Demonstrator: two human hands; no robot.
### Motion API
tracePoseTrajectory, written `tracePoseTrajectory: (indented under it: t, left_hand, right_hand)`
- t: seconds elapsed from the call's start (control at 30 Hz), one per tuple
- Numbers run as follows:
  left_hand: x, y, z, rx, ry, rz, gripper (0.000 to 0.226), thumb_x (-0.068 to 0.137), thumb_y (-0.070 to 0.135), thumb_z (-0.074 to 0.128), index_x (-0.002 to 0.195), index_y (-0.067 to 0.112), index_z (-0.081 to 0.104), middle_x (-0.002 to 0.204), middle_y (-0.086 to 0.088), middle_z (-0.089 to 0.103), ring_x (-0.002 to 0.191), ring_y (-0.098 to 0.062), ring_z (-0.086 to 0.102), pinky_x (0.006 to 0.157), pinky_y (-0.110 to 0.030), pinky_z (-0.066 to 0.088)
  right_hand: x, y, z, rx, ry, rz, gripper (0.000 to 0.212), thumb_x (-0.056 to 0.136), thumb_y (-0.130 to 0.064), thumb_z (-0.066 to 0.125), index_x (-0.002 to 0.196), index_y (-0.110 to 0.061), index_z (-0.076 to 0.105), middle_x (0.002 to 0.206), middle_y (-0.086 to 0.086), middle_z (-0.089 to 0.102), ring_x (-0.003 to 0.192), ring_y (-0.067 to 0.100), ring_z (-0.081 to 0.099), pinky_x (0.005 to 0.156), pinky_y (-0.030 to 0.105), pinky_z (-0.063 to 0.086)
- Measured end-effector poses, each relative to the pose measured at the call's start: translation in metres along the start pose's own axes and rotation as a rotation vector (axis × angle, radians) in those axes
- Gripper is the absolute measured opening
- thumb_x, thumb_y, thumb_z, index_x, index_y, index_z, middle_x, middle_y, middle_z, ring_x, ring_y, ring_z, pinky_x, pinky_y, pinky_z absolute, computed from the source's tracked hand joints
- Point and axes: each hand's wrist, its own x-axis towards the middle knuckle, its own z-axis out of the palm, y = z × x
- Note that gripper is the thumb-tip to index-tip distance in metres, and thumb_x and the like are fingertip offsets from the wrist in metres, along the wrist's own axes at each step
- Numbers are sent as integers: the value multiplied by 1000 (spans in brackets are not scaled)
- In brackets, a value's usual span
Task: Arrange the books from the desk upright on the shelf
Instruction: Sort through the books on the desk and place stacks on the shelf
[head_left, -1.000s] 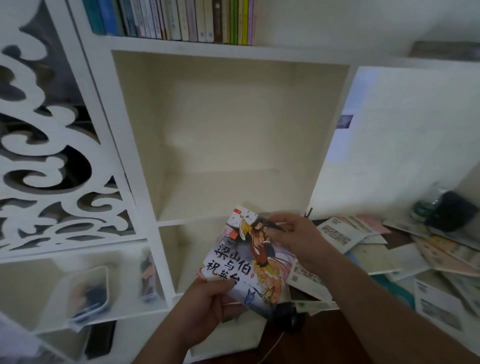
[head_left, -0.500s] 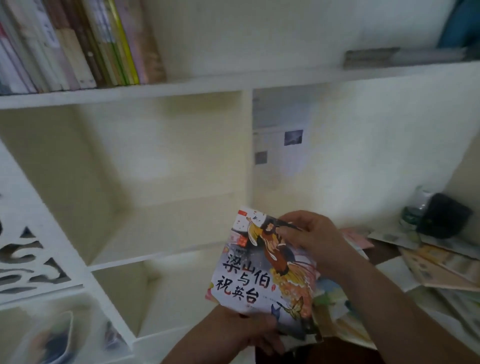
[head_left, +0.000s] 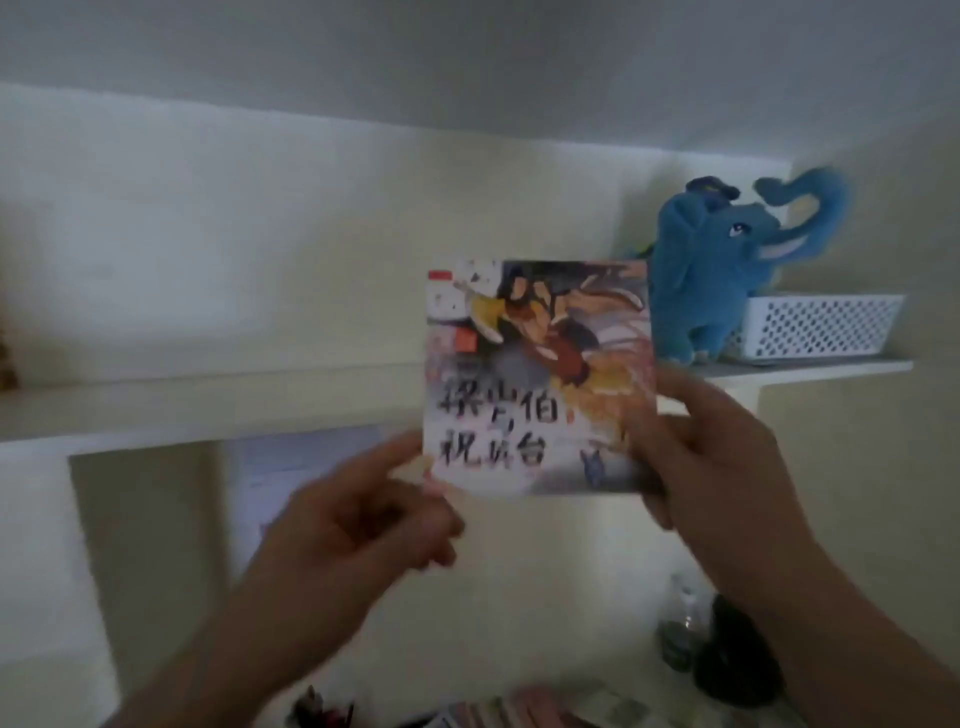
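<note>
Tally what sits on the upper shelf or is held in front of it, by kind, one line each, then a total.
Picture books: 1, the book, held by the left hand and right hand
Plush toys: 1, the blue elephant
Baskets: 1, the white basket
Total: 3

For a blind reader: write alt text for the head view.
Both hands hold a picture book upright before a white shelf: right hand grips its right edge, left hand pinches its lower-left corner. A blue plush elephant stands beside a white basket.
</note>
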Motion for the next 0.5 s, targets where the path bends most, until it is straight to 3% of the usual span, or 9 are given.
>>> tracePoseTrajectory:
  t: [0.03,0.1,0.17,0.23,0.3,0.37,0.43,0.5]
  left_hand:
    - [14,3,-5,-13,122,3,46,76,20,89,118,34,75,81,-12,78,71,-21,74,71,-29,59]
    - [71,23,-19,211,158,61,41,91,14,74,122,40,66,83,-2,79,76,-16,74,76,-29,58]
    - [126,8,-30,573,69,-4,25,94,21,70,111,40,68,83,10,77,77,-4,71,72,-22,50]
    - [169,-15,-41,817,-35,-143,9,93,31,69,100,35,68,88,11,74,86,-8,69,71,-22,48]
    - [191,-39,-45,829,-199,-305,17,91,46,67,98,31,71,101,7,71,99,-18,66,83,-30,48]
    - [198,-52,-44,711,-266,-362,26,91,51,64,96,26,73,97,5,69,97,-18,64,84,-32,46]
    - [198,-56,-43,659,-267,-321,30,93,53,63,90,24,70,85,7,66,86,-16,61,78,-32,43]
    - [195,-53,-42,750,-290,-266,44,92,69,57,88,25,66,84,8,66,84,-14,61,77,-34,44]
  right_hand:
    - [38,-6,-4,15,-24,3,15,102,-21,66,116,-24,69,59,2,64,41,16,45,40,24,38]
    - [109,2,2,-46,-83,6,27,101,-21,68,128,-15,64,73,7,67,44,13,50,43,27,43]
    - [169,15,14,-204,-130,34,29,100,-17,66,129,-18,61,81,9,68,44,8,54,45,26,47]
    - [208,27,28,-380,-214,82,20,97,-7,62,116,-6,67,77,13,67,51,14,59,47,26,46]
    - [224,38,40,-526,-370,132,19,93,-4,62,104,1,75,72,14,66,55,20,57,47,26,42]
    - [225,46,51,-567,-493,140,18,93,-11,65,107,-13,76,85,8,70,66,19,61,53,24,44]
    - [226,55,60,-488,-490,121,15,95,-18,69,108,-24,73,96,-2,68,82,15,64,62,25,47]
    - [230,66,67,-328,-380,113,6,97,-27,70,101,-23,71,88,-2,65,80,16,61,64,27,45]
